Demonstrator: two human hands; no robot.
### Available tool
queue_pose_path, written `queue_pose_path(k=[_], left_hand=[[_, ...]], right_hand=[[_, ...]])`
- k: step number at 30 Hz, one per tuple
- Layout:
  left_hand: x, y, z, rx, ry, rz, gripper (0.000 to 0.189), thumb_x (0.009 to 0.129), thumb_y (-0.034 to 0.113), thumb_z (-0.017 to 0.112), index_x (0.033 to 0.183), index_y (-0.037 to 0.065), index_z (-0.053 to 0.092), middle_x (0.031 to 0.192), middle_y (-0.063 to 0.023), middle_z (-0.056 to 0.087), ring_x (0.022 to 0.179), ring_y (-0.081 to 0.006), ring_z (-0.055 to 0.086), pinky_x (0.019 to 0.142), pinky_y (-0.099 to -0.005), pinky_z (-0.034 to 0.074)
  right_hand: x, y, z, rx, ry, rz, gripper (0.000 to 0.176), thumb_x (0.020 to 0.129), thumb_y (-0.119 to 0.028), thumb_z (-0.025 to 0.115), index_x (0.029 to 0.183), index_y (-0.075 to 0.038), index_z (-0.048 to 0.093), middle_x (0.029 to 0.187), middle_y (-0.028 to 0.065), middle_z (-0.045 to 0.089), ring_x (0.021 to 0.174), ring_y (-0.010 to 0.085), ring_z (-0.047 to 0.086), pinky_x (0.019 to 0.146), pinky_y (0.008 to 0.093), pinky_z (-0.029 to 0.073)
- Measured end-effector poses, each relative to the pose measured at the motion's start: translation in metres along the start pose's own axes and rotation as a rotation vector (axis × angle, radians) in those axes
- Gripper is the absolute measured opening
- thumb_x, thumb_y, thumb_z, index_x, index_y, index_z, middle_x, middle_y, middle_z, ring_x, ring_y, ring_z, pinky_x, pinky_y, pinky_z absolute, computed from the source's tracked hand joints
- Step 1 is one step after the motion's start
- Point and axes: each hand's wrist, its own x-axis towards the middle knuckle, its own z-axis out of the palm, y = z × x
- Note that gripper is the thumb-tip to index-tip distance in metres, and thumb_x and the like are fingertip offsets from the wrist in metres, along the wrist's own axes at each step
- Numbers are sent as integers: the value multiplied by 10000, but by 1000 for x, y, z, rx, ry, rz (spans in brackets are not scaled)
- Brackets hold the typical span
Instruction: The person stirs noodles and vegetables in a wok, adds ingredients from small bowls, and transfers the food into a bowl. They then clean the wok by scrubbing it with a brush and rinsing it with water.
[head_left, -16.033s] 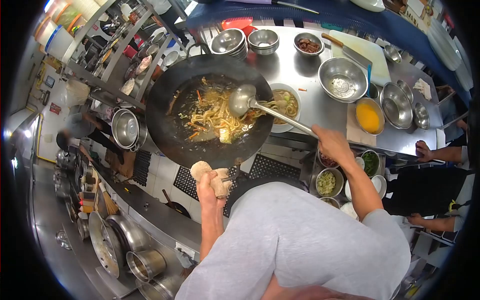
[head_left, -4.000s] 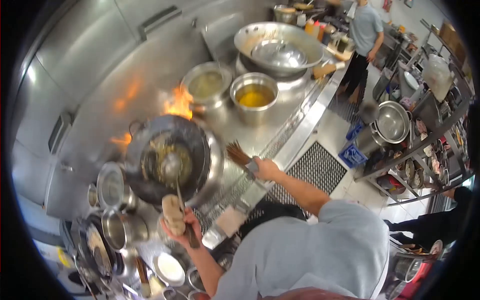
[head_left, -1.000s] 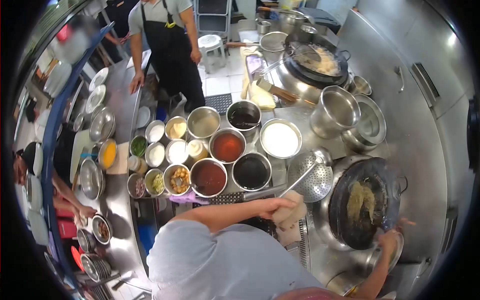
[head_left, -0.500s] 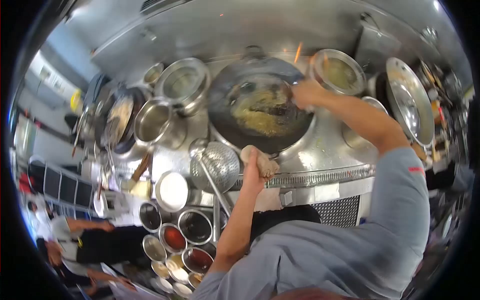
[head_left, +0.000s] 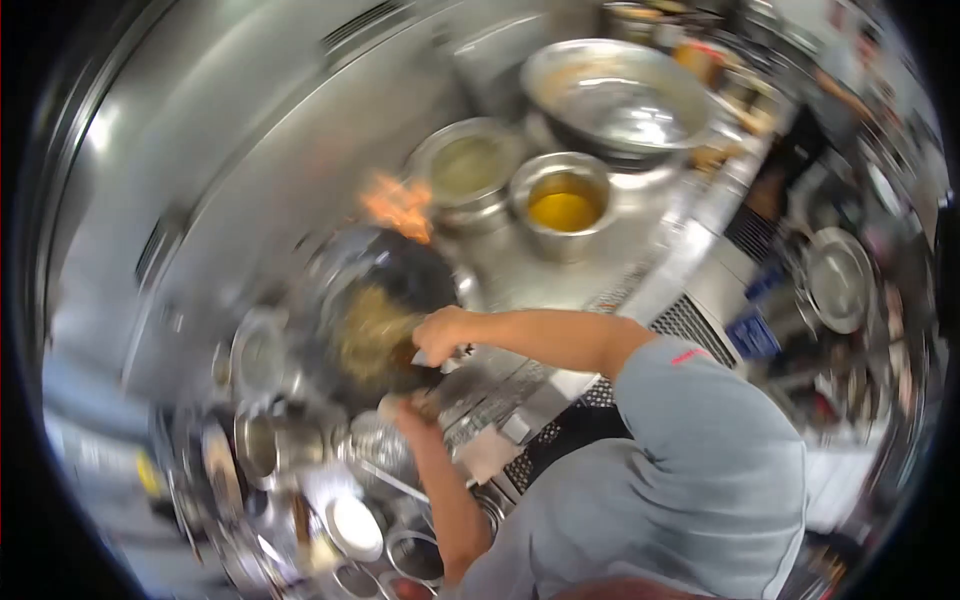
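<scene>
The dark wok is smeared by motion, with yellowish-brown food inside. My left hand is closed on a folded beige cloth at the near rim of the wok; whether it also grips the wok's handle is hidden. Over the right side of the wok, my right hand is closed in a fist. Something pale shows beneath its fingers, too blurred to name. Orange flame rises at the wok's far edge.
Right of the wok stand a pot of pale liquid, a pot of yellow liquid and a wide metal basin. A perforated strainer and a white bowl lie at lower left. Another person is at upper right.
The view has swung, so the wok now appears farther left and the counter slants. My right hand has come closer to my left hand. The flame is larger.
</scene>
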Motion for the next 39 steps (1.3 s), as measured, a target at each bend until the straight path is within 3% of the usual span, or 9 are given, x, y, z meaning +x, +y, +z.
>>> queue_pose_path(k=[4,6,9,11,14,18,24,29,39], left_hand=[[-53,18,47,160,87,145,248,854,140,552,1044,-19,543,883,-127,620,759,-264,644,637,-388,563],[-54,38,18,219,3,247,243,841,118,573,1041,-15,543,858,-104,615,715,-231,634,612,-360,556],[-79,64,19,309,191,229,210,891,168,529,1001,-7,564,851,-101,615,663,-243,618,590,-342,534],[-92,84,14,326,119,200,257,849,130,552,1059,-17,530,855,-101,602,683,-223,614,590,-342,535],[-119,95,25,399,134,281,353,795,88,579,1114,-33,490,884,-111,584,713,-202,607,587,-343,531],[-144,106,45,572,323,495,378,765,64,587,1110,-50,485,949,-139,571,744,-206,602,579,-347,517],[-157,125,72,745,179,528,465,736,78,588,1136,-95,426,1004,-187,565,805,-256,598,694,-370,512],[-163,124,107,852,249,742,501,744,103,582,1167,-102,406,1092,-249,560,958,-323,580,874,-403,455],[-193,108,162,1344,368,1033,586,781,151,582,1308,33,355,1133,-267,585,1008,-435,589,870,-474,448]], right_hand=[[-73,43,-61,15,172,207,470,601,-324,727,967,-29,723,952,156,706,918,263,678,758,419,533],[-109,57,-62,256,419,359,529,602,-367,748,1015,-39,711,977,165,701,951,260,673,773,415,534],[-106,95,45,392,1060,111,755,644,-406,759,1277,-57,538,1092,203,659,999,355,642,847,440,509],[-116,70,107,809,786,301,872,660,-343,724,1409,-46,389,1263,243,565,1114,366,581,929,411,474],[-93,74,206,757,666,329,816,641,-294,710,1364,-17,452,1166,234,620,993,310,634,827,369,517],[-146,37,207,1308,670,472,728,673,-280,711,1306,19,509,1161,201,624,994,261,631,815,338,518],[-167,-5,210,1999,499,348,486,764,-316,721,1122,1,633,1008,104,674,827,192,655,723,310,530],[-172,-36,157,2039,425,369,324,801,-375,674,977,-106,637,803,16,612,609,127,568,411,255,412],[-145,-43,138,2169,369,252,221,855,-346,601,885,-133,653,764,-9,637,529,107,550,376,244,408]])
